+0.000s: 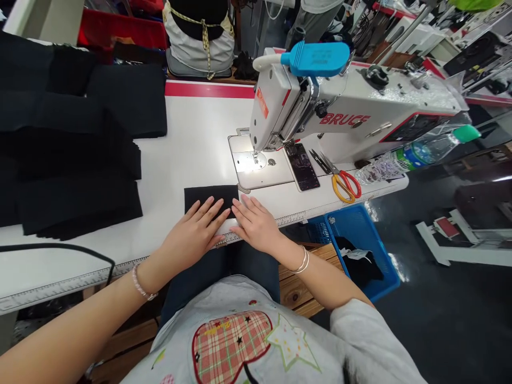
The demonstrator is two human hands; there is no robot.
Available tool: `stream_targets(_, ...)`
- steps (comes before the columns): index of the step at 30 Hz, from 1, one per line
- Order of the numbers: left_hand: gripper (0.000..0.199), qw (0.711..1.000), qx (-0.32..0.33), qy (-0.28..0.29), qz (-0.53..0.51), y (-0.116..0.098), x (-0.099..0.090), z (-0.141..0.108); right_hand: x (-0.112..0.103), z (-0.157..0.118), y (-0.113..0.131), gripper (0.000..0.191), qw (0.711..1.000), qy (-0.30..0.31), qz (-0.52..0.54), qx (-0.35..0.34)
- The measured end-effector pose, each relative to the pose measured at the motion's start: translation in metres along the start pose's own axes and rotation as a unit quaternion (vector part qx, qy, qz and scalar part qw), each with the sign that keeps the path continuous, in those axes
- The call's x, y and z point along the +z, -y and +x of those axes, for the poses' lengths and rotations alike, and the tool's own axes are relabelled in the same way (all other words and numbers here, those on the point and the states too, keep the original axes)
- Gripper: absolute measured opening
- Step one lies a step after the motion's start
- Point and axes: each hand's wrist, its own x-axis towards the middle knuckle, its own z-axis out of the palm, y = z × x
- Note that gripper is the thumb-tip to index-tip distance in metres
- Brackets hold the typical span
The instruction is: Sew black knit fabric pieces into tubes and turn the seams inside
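Observation:
A small black fabric piece (211,194) lies flat on the white table in front of the sewing machine (276,106). My left hand (199,228) rests on its lower part, fingers stretched out and a little spread. Flat at its right edge lies my right hand (256,223), its fingertips close to those of the left and its fingers extended. Neither hand grips anything. The fabric's lower edge is partly covered by the hands. Above and to the right is the machine's metal needle plate (252,161).
Stacks of black fabric (80,176) cover the table's left side. Right of the needle plate lie a phone (303,166), black thread snips (320,161) and scissors (346,185). A plastic bottle (430,149) lies behind them. A blue basket (362,250) stands below the table edge.

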Motion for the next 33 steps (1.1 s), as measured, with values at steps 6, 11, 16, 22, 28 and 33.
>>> stream_targets(6,0.045,0.999,0.027,-0.035,-0.017,0.001,-0.006,0.002,0.0,-0.005,0.013,0.058,1.0,0.01,0.003,0.0)
stream_targets(11,0.035,0.998,0.058,-0.005,-0.027,0.01,-0.013,0.028,0.003,-0.01,0.016,0.059,1.0,0.011,-0.004,0.007)
stream_targets(16,0.045,0.998,0.056,0.017,0.014,0.011,-0.015,0.042,0.006,-0.009,0.016,0.057,1.0,0.007,0.006,0.023)
stream_targets(22,0.05,0.998,0.048,0.028,0.013,0.011,-0.016,0.045,0.008,-0.009,0.017,0.056,1.0,-0.008,0.009,0.026)
stream_targets(28,0.051,0.997,0.049,0.031,0.041,0.008,-0.016,0.048,0.005,-0.009,0.017,0.056,1.0,-0.015,0.001,0.021)
stream_targets(33,0.05,0.998,0.047,0.032,0.038,0.007,-0.015,0.047,0.002,-0.008,0.018,0.056,1.0,0.0,0.0,0.025)
